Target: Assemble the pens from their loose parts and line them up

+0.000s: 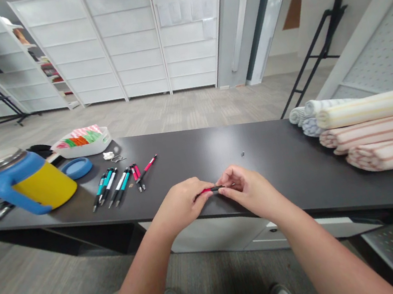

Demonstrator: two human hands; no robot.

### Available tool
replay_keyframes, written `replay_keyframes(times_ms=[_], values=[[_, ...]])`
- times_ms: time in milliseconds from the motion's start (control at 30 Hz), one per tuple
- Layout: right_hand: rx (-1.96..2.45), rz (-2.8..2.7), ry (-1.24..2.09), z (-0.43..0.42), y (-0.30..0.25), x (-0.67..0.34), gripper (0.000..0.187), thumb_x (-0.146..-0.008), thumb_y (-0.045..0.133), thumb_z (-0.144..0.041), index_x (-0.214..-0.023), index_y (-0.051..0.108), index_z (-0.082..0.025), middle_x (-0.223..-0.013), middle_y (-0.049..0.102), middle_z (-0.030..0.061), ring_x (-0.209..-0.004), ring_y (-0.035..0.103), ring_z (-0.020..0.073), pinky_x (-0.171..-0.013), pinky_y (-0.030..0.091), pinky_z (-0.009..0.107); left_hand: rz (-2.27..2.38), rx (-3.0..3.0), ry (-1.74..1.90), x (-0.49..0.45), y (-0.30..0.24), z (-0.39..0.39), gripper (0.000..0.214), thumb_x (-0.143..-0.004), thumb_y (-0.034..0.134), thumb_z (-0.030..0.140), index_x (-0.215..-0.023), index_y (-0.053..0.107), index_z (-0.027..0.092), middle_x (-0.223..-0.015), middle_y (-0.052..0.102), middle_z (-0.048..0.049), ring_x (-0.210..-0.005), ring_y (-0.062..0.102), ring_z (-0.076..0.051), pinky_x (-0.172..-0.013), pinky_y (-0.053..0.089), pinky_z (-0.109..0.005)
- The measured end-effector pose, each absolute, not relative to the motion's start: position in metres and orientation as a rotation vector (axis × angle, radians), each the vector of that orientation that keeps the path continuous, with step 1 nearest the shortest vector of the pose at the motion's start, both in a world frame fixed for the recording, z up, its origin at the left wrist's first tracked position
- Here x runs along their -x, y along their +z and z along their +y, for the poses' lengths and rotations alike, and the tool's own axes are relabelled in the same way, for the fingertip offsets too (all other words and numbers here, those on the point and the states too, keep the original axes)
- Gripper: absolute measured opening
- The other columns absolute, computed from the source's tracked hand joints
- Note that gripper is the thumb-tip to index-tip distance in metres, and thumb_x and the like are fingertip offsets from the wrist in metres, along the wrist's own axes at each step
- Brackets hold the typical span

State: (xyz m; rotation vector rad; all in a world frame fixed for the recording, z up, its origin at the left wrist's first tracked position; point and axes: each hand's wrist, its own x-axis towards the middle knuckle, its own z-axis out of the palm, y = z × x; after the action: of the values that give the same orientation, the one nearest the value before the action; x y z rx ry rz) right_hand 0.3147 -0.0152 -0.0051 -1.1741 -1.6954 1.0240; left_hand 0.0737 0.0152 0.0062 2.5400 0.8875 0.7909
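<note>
Both my hands meet over the front edge of a dark table (281, 152). My left hand (183, 201) and my right hand (245, 188) are closed on the two ends of one red and black pen (210, 190), held level between them. Further left on the table lie several more pens (121, 181), some teal and some red, side by side. A tiny dark part (242, 154) lies alone beyond my hands.
A yellow mug with blue handle and lid rim (24, 182) lies tilted at the left, beside a blue lid (77, 167) and a white tray (83, 141) of colourful items. Rolled striped towels (372, 131) are stacked at the right. White shelving stands behind.
</note>
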Motion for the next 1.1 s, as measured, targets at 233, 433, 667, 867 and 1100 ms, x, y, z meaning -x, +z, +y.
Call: replay_keyframes(times_ms=[233,433,667,867,1100], values=[[1.615,-1.912,-0.099,0.008,-0.009,-0.361,0.041,-0.102,0.057,-0.046,-0.130,0.071,-0.019,-0.142,0.064,0.0201,-0.135,0.057,0.0374,-0.117,0.043,0.055,1.100,-2.519,0.842,-0.074,0.004,0.016,0.022,-0.106,0.060,0.027,-0.120,0.075,0.022,-0.107,0.078,-0.0059,-0.090,0.071,-0.019,-0.084,0.054,-0.030],[2.084,-1.985,-0.034,0.018,-0.022,-0.368,0.075,-0.105,0.042,-0.067,-0.166,0.043,-0.025,-0.173,0.034,0.0173,-0.159,0.030,0.0459,-0.123,0.031,0.069,1.157,-2.540,0.800,-0.077,0.002,0.016,0.021,-0.106,0.059,0.028,-0.119,0.075,0.021,-0.107,0.077,-0.0061,-0.091,0.071,-0.020,-0.085,0.054,-0.031],[2.005,-2.021,-0.007,0.019,-0.020,-0.363,0.067,-0.106,0.044,-0.061,-0.160,0.052,-0.021,-0.167,0.047,0.0125,-0.154,0.041,0.0430,-0.122,0.030,0.073,1.181,-2.548,0.762,-0.078,0.003,0.016,0.023,-0.107,0.058,0.030,-0.120,0.074,0.022,-0.108,0.077,-0.0062,-0.095,0.072,-0.021,-0.086,0.054,-0.033],[1.486,-2.121,0.000,0.010,-0.015,-0.355,0.035,-0.108,0.048,-0.028,-0.120,0.079,-0.018,-0.121,0.080,0.0112,-0.115,0.074,0.0283,-0.106,0.056,0.043,1.178,-2.541,0.761,-0.078,0.004,0.015,0.021,-0.106,0.059,0.028,-0.119,0.074,0.023,-0.108,0.077,-0.0057,-0.098,0.073,-0.022,-0.088,0.054,-0.033],[1.373,-1.774,0.422,-0.008,-0.008,-0.334,0.030,-0.101,0.063,-0.032,-0.128,0.075,-0.026,-0.112,0.083,0.0047,-0.100,0.079,0.0228,-0.094,0.062,0.036,1.156,-2.534,0.762,-0.078,0.004,0.016,0.022,-0.106,0.058,0.028,-0.120,0.074,0.023,-0.108,0.077,-0.0053,-0.099,0.072,-0.021,-0.089,0.054,-0.032]])
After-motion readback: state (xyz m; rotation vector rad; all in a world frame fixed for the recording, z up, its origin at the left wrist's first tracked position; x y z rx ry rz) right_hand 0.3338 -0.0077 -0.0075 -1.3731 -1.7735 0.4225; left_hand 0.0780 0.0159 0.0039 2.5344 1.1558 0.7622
